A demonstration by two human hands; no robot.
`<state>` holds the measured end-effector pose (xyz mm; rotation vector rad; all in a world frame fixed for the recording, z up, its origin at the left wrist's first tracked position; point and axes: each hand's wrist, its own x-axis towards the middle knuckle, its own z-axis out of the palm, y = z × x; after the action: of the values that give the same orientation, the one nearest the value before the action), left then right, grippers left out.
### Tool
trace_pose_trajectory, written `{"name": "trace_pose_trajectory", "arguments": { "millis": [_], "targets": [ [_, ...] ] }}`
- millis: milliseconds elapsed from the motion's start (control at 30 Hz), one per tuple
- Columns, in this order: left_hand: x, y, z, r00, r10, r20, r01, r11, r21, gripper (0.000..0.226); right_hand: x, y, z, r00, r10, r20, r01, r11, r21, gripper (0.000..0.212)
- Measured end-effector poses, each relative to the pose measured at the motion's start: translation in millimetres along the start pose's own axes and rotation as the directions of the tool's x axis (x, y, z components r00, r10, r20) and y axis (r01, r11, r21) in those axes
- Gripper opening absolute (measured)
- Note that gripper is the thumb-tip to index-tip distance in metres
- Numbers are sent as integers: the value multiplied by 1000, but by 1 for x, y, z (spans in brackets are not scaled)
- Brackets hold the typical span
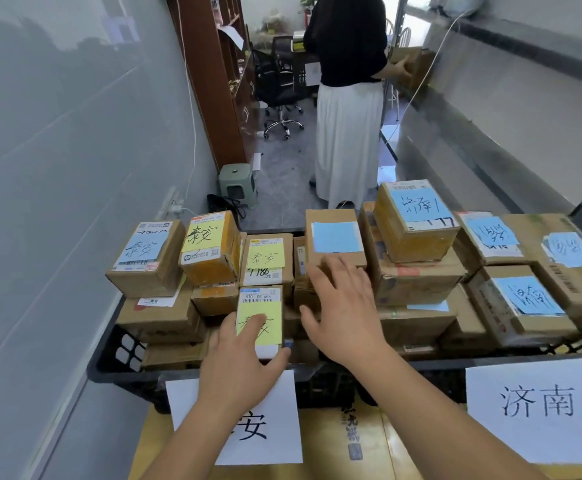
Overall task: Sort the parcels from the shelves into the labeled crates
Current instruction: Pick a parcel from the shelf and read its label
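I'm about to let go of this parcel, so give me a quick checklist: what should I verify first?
1. Left hand on the yellow-note parcel: ok, thumb and fingers grip it.
2. Parcel within the left crate: ok.
3. Note matches the crate's sign: cannot tell, hand covers both partly.
4. Right hand free: ok, open by the blank-label box.
5. Stack stable: cannot tell.

Black crate (116, 362) heaped with labelled cardboard parcels (417, 275).
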<state>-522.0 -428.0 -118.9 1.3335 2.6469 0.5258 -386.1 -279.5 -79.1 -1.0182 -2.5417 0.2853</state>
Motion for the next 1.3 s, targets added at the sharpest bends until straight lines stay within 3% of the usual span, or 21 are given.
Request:
{"name": "trace_pose_trajectory", "arguments": {
  "millis": [167, 333, 633, 867, 1000, 1133, 1300],
  "targets": [
    [5, 2, -19, 995, 89, -33, -86, 993, 78, 86, -25, -2, 2, 995, 25, 98, -25, 1000, -6, 73],
    [4, 2, -34, 963, 269, 19, -269, 957, 111, 92, -54, -10, -11, 979, 121, 166, -116, 992, -41, 78],
    [-41, 24, -41, 769, 628, 121, -639, 762, 106, 96, -161, -23, -57, 898, 422, 122, -403, 902, -151, 81],
    [-114, 96, -24, 554, 816, 165, -826, 563, -13, 95, -287, -19, -112, 750, 661, 4, -646, 734, -210, 80],
    [-171, 145, -11, 384, 903, 193, -915, 401, -52, 93, -371, -16, -143, 636, 768, -79, -764, 611, -209, 79],
    [-239, 200, -1, 206, 957, 204, -968, 230, -103, 90, -464, -15, -174, 500, 853, -153, -860, 468, -201, 80],
    [-333, 260, 11, 39, 979, 202, -980, 77, -184, 88, -571, -15, -209, 366, 903, -224, -928, 336, -162, 78]
  ]
}}
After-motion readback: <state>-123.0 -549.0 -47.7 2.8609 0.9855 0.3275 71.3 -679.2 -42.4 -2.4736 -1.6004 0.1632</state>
